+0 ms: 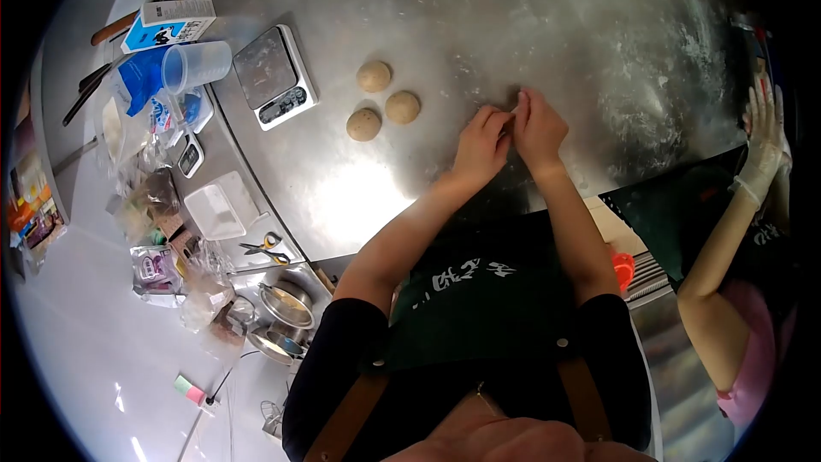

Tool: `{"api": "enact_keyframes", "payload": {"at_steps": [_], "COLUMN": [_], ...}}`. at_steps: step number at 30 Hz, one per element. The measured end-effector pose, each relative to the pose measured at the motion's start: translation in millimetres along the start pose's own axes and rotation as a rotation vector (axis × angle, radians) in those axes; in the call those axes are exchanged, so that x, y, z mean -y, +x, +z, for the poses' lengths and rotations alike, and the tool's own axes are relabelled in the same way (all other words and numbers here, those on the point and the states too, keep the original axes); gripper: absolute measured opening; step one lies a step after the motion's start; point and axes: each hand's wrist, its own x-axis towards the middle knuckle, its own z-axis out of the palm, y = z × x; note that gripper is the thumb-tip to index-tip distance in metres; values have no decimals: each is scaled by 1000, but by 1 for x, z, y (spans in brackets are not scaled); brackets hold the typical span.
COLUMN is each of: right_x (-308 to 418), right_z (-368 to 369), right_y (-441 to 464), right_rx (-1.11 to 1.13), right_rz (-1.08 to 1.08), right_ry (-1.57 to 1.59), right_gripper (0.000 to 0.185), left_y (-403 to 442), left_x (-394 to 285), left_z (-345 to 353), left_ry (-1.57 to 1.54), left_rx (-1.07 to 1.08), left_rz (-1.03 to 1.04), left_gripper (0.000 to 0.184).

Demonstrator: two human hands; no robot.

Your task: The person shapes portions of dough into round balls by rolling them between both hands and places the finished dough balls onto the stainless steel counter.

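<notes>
My left hand (483, 144) and my right hand (540, 130) meet over the steel table near its front edge. The fingers of both are curled and pressed together at the tips. Anything between them is too small or too hidden to make out. To the left of my hands sit three round brownish dough balls in a loose cluster: an upper dough ball (374, 76), a right one (402, 107) and a lower one (363, 124). Neither hand touches them.
A digital scale (286, 103) stands left of the dough. Farther left are a plastic measuring cup (198, 66), a milk carton (171, 26), a white tray (221, 205), scissors (265, 248) and metal bowls (286, 304). At right, a co-worker's gloved hand (761, 137) shows. Flour marks the table.
</notes>
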Motion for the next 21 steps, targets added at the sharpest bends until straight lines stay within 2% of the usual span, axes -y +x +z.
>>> {"api": "enact_keyframes", "payload": {"at_steps": [5,7,10,13,14,17,20,21], "right_x": [-18,-14,2,9,5,-5,-23,-25], "right_z": [11,9,-13,-13,-10,3,14,13], "right_y": [10,16,20,10,10,11,9,10], "right_rx": [9,33,38,56,38,-17,-118,-104], "right_rz": [156,151,263,100,124,192,189,169], "right_ry": [70,82,86,-19,-20,67,118,120], "right_gripper": [18,18,19,19,18,14,13,13], "left_y": [0,-3,-6,-5,-3,-13,5,15], "left_x": [-11,-6,-5,-22,-27,-31,-19,-16], "left_z": [11,12,15,21,22,30,15,12], "left_ry": [-212,-152,-142,-87,-51,-278,-7,-66], "left_rx": [-160,-111,-112,-121,-122,-198,-220,-196], "left_rz": [-127,-148,-209,-259,-263,-252,-193,-212], "left_gripper": [40,41,41,41,41,41,44,45]}}
